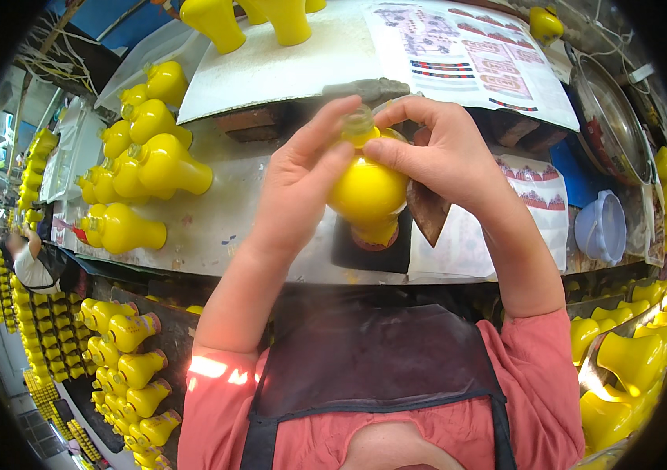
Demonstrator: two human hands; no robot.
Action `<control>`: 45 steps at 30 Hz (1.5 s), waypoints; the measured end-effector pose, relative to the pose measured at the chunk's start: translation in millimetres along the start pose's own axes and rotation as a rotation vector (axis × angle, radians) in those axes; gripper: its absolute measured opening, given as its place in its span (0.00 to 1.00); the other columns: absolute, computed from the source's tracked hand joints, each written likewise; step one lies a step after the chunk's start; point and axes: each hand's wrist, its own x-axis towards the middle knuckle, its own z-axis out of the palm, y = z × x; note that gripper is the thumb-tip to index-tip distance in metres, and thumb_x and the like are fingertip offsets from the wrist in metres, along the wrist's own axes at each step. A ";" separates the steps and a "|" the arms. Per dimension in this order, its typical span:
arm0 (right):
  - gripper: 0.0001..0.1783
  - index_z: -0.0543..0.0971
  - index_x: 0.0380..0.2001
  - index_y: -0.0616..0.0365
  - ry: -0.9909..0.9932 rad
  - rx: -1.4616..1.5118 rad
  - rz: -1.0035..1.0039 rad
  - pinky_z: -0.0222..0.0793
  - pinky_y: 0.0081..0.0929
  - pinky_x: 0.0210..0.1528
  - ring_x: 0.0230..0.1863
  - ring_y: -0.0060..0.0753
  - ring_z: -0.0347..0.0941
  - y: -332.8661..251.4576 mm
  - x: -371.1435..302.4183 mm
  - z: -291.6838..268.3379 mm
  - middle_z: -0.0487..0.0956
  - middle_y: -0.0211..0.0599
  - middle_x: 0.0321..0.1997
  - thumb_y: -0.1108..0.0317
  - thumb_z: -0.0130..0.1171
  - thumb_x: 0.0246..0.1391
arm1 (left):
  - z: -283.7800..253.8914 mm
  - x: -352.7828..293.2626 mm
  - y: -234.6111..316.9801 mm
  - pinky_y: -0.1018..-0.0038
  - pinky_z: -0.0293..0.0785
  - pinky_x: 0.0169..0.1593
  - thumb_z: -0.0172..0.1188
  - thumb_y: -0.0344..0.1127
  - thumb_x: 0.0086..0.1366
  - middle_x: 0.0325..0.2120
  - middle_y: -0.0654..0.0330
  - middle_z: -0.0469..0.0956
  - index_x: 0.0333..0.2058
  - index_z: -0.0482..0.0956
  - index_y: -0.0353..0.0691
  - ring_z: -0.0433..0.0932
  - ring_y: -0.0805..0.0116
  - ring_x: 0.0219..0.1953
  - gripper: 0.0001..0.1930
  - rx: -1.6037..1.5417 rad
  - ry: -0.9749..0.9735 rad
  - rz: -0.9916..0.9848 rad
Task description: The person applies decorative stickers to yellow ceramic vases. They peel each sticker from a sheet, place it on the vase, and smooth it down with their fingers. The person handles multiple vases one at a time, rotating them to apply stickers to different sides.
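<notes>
A glossy yellow bottle with a pale, see-through neck is between my two hands at the middle of the bench. Its foot is over a dark pad and shows a patterned band. My left hand has its thumb and fingers around the left side of the neck. From the other side, my right hand curls its fingers behind the neck, thumb pressed on the shoulder. A brown pointed flat blade sticks out below my right palm; its grip is hidden.
Several yellow bottles lie or stand on the bench's left. A raised white board with printed decal sheets is ahead. At right are a pale blue bucket and a metal basin. Banded bottles fill the lower left; a person is beyond.
</notes>
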 end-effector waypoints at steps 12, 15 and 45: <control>0.27 0.86 0.45 0.67 -0.036 0.072 0.072 0.78 0.27 0.37 0.32 0.25 0.82 -7.2 -2.9 -1.4 0.85 0.45 0.34 0.55 0.72 0.50 | 1.0 -1.2 -5.1 0.73 0.70 0.63 0.52 0.28 0.75 0.61 0.59 0.77 0.69 0.71 0.40 0.75 0.74 0.59 0.25 -0.104 0.058 -0.033; 0.26 0.86 0.44 0.67 0.005 -0.036 0.012 0.78 0.27 0.37 0.32 0.25 0.82 -6.3 -2.7 1.6 0.86 0.45 0.33 0.55 0.72 0.50 | 1.3 -1.1 -5.7 0.73 0.71 0.63 0.52 0.28 0.75 0.61 0.58 0.77 0.69 0.70 0.38 0.75 0.75 0.58 0.25 -0.080 0.031 -0.025; 0.20 0.81 0.52 0.50 0.218 -0.247 -0.643 0.77 0.35 0.31 0.30 0.45 0.81 18.9 -44.1 21.4 0.84 0.42 0.37 0.76 0.62 0.55 | 11.6 16.7 30.7 0.75 0.77 0.53 0.67 0.26 0.67 0.44 0.57 0.85 0.43 0.80 0.35 0.81 0.73 0.46 0.08 0.367 0.061 0.103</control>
